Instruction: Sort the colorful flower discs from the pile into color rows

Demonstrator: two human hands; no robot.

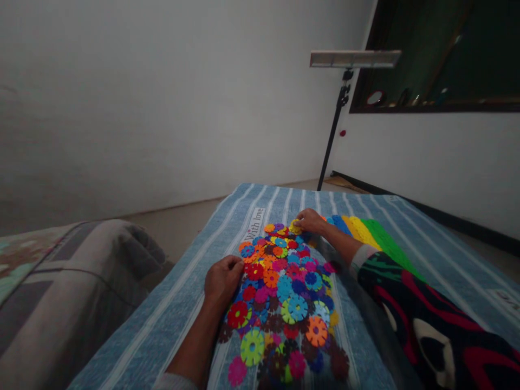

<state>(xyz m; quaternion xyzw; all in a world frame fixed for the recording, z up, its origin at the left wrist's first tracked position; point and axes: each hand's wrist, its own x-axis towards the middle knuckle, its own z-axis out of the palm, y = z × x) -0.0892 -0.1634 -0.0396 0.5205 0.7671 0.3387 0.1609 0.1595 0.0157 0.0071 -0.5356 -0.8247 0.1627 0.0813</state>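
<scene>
A heap of colourful notched plastic discs (280, 279), shaped like snowflake-style building pieces, is spread over a striped blue cloth (190, 271). At the far end of the heap, my right hand (311, 221) pinches a yellow notched disc (296, 227) between thumb and fingers. My left hand (222, 279) rests by the heap's left edge, with thumb and forefinger pressed together; whatever they hold, if anything, is hidden. Beyond my right forearm lie long rows of discs sorted by colour: a blue row (339, 223), a yellow row (359, 232) and a green row (390, 244), partly covered by my sleeve.
To the left stands a piece of furniture under a grey-brown cover (101, 271), separated from the table by a strip of floor. Behind the table, a black stand (333, 130) carries a flat light panel (355, 59). A dark window (442, 54) is at upper right.
</scene>
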